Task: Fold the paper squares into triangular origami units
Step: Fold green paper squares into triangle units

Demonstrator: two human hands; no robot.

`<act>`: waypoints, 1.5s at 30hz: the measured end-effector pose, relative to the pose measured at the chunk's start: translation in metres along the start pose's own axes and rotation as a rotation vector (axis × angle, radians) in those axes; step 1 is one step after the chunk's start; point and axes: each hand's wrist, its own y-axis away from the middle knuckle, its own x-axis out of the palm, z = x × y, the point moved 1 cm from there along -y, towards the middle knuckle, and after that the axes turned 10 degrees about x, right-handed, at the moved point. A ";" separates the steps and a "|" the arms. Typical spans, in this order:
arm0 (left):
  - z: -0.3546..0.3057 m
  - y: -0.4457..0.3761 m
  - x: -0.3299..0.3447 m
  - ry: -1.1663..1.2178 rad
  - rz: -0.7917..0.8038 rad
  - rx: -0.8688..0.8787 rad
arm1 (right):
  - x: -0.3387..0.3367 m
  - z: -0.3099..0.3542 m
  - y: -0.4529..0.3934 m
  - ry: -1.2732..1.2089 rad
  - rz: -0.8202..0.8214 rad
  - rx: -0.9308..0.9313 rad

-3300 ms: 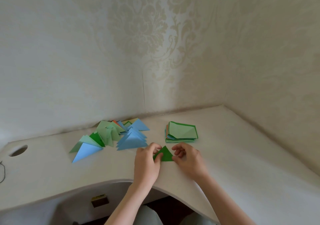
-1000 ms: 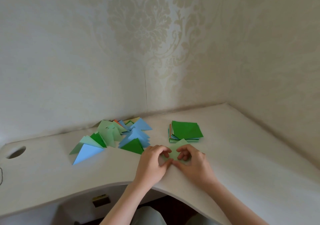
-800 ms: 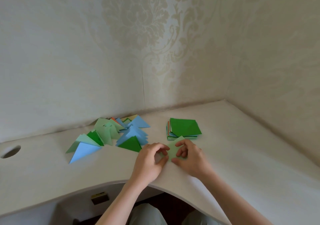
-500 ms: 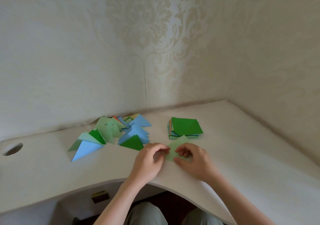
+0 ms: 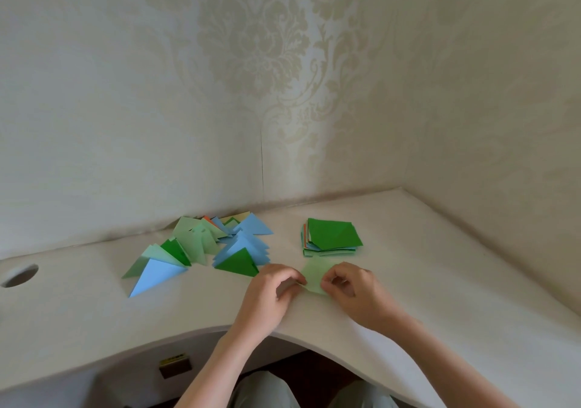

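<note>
A light green paper square (image 5: 314,277) lies on the white desk (image 5: 440,282) between my hands. My left hand (image 5: 270,293) pinches its left edge and my right hand (image 5: 352,288) pinches its right edge; my fingers hide part of the sheet. Behind it sits a stack of paper squares (image 5: 331,237) with a dark green sheet on top. To the left lies a pile of folded triangles (image 5: 204,247) in blue, light green and dark green, with a dark green triangle (image 5: 238,263) nearest my left hand.
The desk fills a corner between two wallpapered walls. A round cable hole (image 5: 19,276) is at the far left of the desk. The front edge curves inward above my knees (image 5: 267,392).
The dark green triangle I was folding now lies with the pile at left. A light green square left the stack, and both hands are working its edges.
</note>
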 end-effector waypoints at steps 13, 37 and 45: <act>-0.003 0.002 0.003 -0.017 -0.003 -0.057 | 0.018 -0.015 0.011 0.074 -0.185 -0.151; -0.003 -0.009 0.009 -0.048 -0.050 -0.066 | 0.010 -0.016 -0.016 -0.096 0.093 0.151; -0.018 -0.008 0.005 -0.208 -0.010 0.004 | 0.013 -0.019 -0.013 -0.157 0.062 0.133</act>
